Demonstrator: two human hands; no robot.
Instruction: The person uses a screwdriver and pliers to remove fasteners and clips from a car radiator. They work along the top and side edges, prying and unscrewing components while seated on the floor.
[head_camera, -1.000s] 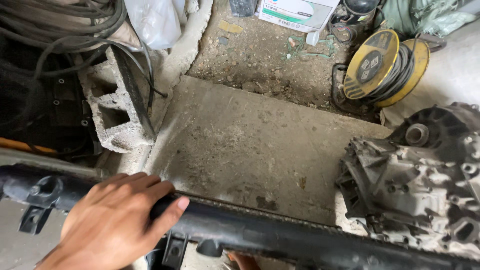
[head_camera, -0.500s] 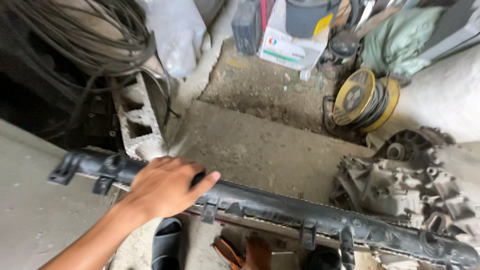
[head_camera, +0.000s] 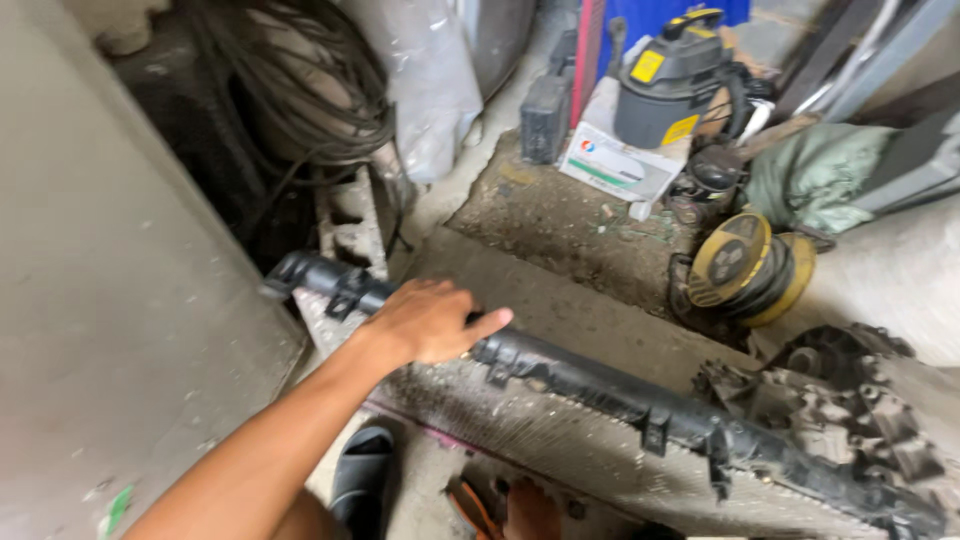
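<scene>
Grey concrete fills the left of the view, a smooth slab (head_camera: 120, 300) sloping beside a dark recess where a tangle of black cables (head_camera: 300, 90) hangs above a hollow concrete block (head_camera: 350, 225). Just right of the block, the left hand (head_camera: 425, 322) lies over the black plastic top tank of a car radiator (head_camera: 600, 400), palm down and fingers curled around the bar near its left end, gripping it; the forearm runs down to the lower left corner. The right hand is out of view, so its state cannot be told. Compared with a second ago, the radiator shows far more of itself: then only the black bar crossed the bottom of the view, low and nearly level, while now the silvery finned core is visible beneath the tank, the left end sits by the block and the whole piece slants down to the right. The view has also pulled back and up, so that the hand's grip looks to have shifted the radiator's end toward the block, which suggests the piece is being lifted or swung rather than merely touched. A black sandal (head_camera: 362, 475) shows below the forearm. Further right stand a cardboard box (head_camera: 620, 165), a grey shop vacuum with yellow fittings (head_camera: 675, 85), a yellow cable reel (head_camera: 745, 262), and a grimy metal gearbox casing (head_camera: 840, 400) just beside the radiator's right end.
</scene>
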